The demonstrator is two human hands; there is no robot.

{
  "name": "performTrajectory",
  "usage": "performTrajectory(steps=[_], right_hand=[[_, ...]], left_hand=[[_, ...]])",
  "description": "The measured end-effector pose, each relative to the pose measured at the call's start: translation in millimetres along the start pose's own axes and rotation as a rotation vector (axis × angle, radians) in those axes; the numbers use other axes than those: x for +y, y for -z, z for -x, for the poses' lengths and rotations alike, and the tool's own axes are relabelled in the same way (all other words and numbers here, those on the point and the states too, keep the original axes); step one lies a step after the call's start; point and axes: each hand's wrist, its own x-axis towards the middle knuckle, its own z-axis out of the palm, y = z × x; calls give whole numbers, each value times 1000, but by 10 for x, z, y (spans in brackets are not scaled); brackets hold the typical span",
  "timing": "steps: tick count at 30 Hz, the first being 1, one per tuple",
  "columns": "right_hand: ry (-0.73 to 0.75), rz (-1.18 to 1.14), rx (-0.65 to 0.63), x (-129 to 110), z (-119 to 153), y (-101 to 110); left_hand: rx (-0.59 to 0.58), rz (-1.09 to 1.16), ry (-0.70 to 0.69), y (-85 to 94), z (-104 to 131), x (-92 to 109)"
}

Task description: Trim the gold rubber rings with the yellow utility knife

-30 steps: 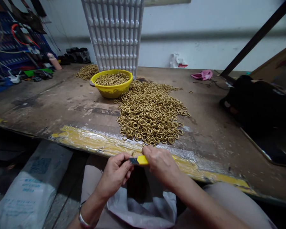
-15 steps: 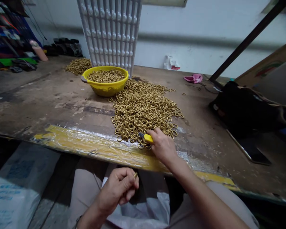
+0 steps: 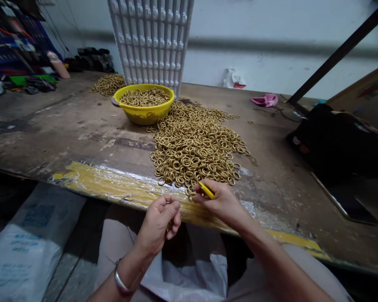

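A large heap of brass-coloured rings (image 3: 198, 138) lies on the worn wooden table (image 3: 72, 126). At the heap's near edge, my right hand (image 3: 219, 199) is closed on a yellow-handled knife (image 3: 207, 190); its fingertips are close to a ring. My left hand (image 3: 164, 216) is curled just over the table's front edge, left of my right hand, with a bit of brass ring showing under its fingers. Behind the heap on the left stands a yellow basin (image 3: 145, 113) full of the same rings.
Behind the basin a grey ribbed panel (image 3: 151, 42) leans at the wall. A smaller ring pile (image 3: 108, 85) lies back left. On the right are a pink cloth (image 3: 266, 100), a black bag (image 3: 334, 142) and a phone (image 3: 346, 201). A white sack (image 3: 28, 239) stands below left.
My left hand has risen toward the table edge. My right hand has drawn back slightly from the heap, and the knife's yellow handle has turned. The view has shifted a little.
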Motion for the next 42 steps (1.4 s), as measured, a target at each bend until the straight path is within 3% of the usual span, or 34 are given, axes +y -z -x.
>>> performTrajectory(steps=[6, 11, 19, 24, 29, 31, 34, 36, 42], right_hand=[[10, -306, -132, -142, 60, -59], [60, -378, -152, -184, 77, 0], [225, 261, -62, -200, 212, -117], [218, 472, -79, -223, 265, -245], [192, 660, -68, -212, 227, -241], [122, 747, -34, -176, 182, -140], [-61, 859, 120, -88, 102, 73], [-60, 821, 209, -29, 54, 164], [-53, 784, 178, 95, -95, -24]], left_hand=[[-68, -9, 88, -95, 4, -9], [-135, 105, 121, -84, 76, 26], [-19, -91, -67, -18, 154, 101], [72, -306, -157, 79, 139, 79], [52, -495, -204, 81, 171, 107], [19, -487, -202, 56, 226, 140], [-64, -440, -189, 44, 303, 181], [-109, -391, -128, 65, 305, 172], [-174, -118, -13, 138, 171, 10]])
